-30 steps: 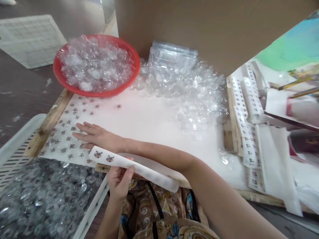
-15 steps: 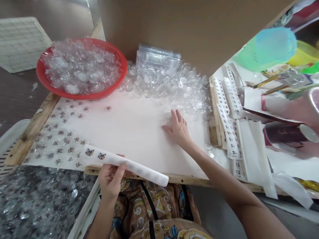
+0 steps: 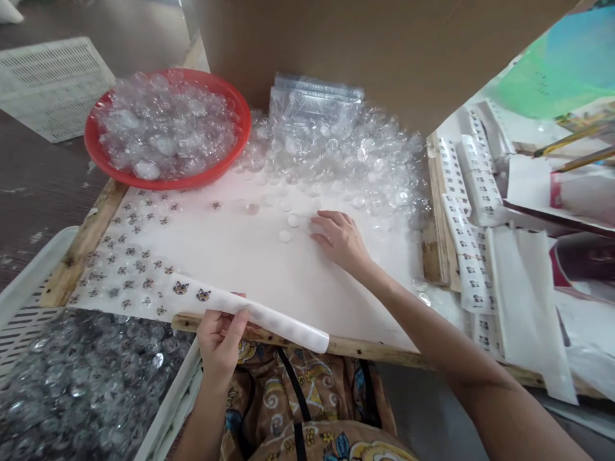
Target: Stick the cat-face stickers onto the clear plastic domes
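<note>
My left hand grips a white sticker strip at the board's front edge. Two cat-face stickers show near the strip's left end; its right part looks bare. My right hand rests low over the white board, fingers apart and pointing left. Just beyond its fingertips lie a few small clear domed discs. Behind them spreads a heap of the same clear pieces. Several clear pieces with cat faces sit on the board's left side.
A red basin full of clear pieces stands at the back left. A brown cardboard wall rises behind. A white basket of finished-looking pieces is low left. More sticker strips lie right, beyond a wooden edge.
My right hand has turned its fingers leftward, and a few loose discs now lie by its fingertips, away from the heap. My left hand still holds the strip. The view has shifted slightly.
</note>
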`<state>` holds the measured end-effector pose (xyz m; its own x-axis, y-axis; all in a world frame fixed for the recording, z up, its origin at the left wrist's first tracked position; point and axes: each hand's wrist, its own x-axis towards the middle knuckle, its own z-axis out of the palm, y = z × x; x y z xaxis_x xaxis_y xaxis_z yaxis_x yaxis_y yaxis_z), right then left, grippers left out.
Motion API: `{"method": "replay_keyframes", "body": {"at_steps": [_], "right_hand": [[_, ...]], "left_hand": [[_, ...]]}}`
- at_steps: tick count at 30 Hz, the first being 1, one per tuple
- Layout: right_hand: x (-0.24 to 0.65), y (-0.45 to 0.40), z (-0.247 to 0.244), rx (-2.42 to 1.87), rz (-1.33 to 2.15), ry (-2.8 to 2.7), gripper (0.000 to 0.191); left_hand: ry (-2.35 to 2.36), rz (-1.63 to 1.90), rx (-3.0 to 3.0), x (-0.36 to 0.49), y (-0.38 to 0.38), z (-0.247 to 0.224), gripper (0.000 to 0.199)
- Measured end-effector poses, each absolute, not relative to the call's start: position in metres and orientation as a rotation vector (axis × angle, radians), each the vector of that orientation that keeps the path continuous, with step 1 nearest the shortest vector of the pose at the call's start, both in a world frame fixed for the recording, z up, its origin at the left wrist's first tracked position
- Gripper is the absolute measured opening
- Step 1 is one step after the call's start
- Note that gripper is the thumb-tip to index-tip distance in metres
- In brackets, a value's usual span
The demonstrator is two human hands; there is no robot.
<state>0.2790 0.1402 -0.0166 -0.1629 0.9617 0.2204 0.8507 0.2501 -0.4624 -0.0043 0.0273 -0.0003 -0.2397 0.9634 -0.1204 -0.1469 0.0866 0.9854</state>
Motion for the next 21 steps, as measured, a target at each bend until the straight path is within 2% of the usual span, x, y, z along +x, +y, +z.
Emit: {"method": "replay_keyframes", "body": {"at_steps": [3, 8, 14, 19, 21], "right_hand": [[0.262, 0.142, -0.01, -1.585, 0.311, -2.108, 0.031], [0.222, 0.158, -0.011, -1.484, 0.436, -2.228, 0.038], [0.202, 0.179, -0.001, -1.428, 0.505, -2.242, 0.026], [0.174, 0.215, -0.002, -1.351, 0.507, -2.277, 0.043], [0.166, 0.224, -0.007, -1.348, 0.527, -2.339, 0.043]], "left_hand": [[1.327, 1.364, 0.914, -0.003, 0.031, 0.001, 0.029], [1.341, 1.392, 0.908, -0.004, 0.027, 0.0, 0.027], [1.354, 1.329, 0.879, -0.005, 0.023, 0.0, 0.028], [1.342, 1.278, 0.848, -0.004, 0.024, 0.005, 0.028], [1.368, 1.262, 0.85, -0.003, 0.024, 0.007, 0.028]]}}
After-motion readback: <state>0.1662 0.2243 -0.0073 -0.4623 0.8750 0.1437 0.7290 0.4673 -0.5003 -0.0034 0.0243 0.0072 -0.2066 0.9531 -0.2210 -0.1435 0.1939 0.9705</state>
